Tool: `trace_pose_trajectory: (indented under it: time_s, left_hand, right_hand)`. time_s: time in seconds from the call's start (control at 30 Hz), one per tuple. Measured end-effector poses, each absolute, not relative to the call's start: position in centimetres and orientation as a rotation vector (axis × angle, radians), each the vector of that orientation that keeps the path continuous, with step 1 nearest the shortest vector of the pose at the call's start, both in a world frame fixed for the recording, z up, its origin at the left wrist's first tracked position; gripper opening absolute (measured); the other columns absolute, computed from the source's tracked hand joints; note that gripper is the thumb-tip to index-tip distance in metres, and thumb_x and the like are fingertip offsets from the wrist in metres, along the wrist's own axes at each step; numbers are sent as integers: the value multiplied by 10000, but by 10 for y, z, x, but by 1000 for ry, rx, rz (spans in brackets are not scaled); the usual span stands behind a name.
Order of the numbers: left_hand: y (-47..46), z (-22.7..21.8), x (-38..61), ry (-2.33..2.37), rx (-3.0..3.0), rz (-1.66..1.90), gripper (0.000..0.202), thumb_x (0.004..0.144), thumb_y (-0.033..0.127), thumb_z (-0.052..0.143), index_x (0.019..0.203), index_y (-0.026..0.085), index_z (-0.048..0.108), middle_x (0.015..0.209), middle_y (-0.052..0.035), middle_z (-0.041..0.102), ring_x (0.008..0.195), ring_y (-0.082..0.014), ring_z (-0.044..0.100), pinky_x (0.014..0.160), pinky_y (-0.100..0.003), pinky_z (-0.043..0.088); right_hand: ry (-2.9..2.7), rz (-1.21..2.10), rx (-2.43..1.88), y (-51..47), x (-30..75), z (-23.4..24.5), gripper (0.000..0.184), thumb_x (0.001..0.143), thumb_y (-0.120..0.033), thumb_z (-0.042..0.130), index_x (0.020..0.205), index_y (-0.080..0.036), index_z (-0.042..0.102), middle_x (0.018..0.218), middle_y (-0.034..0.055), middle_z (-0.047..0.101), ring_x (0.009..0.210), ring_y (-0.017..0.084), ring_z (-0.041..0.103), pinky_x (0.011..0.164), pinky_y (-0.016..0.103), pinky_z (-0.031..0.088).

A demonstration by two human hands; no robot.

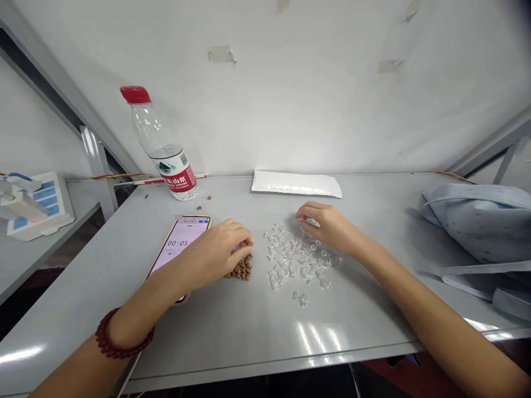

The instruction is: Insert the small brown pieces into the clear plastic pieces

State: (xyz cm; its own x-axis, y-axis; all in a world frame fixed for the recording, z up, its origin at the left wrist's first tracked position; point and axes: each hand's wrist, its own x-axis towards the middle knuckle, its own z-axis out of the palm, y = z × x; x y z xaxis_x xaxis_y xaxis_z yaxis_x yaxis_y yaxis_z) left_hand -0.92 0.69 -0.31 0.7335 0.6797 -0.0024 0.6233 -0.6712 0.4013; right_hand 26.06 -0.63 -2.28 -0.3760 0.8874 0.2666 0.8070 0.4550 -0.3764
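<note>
Looks partway: brown pellets [241,270] bunched, clear pieces [293,267] loose. Left hand [222,246] at their 9, right hand [327,222] 1 o'clock; curled, can't tell grip.

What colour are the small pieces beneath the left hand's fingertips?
The small pieces by the left hand are brown, seen in the head view.
</note>
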Motion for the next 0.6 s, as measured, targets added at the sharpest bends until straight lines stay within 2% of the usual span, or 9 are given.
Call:
trace_pose_trajectory:
  time_s: [0.17,0.4,0.6]
  left_hand:
    - [6,-2,-9,1034,2550,150,273,943,302,404,820,195,623,871,-40,653,881,-212,544,751,-341,433]
    - [4,0,-11,988,2530,97,303,950,331,403,869,214,670,906,-38,654,901,-208,539,780,-335,427]
    - [6,-1,-14,994,2558,87,331,961,333,373,869,214,668,886,-41,652,900,-212,545,801,-347,418]
  right_hand:
    - [-2316,308,-1517,-8,262,-19,199,908,-210,458,827,-175,637,844,73,640,709,175,578,622,318,456]
    - [-2313,231,-1380,-19,257,-9,180,915,-214,468,922,-158,639,898,73,642,756,169,590,666,309,470]
    - [-2399,305,-1206,-34,246,-4,171,920,-221,485,986,-167,633,940,83,645,816,184,609,720,319,487]
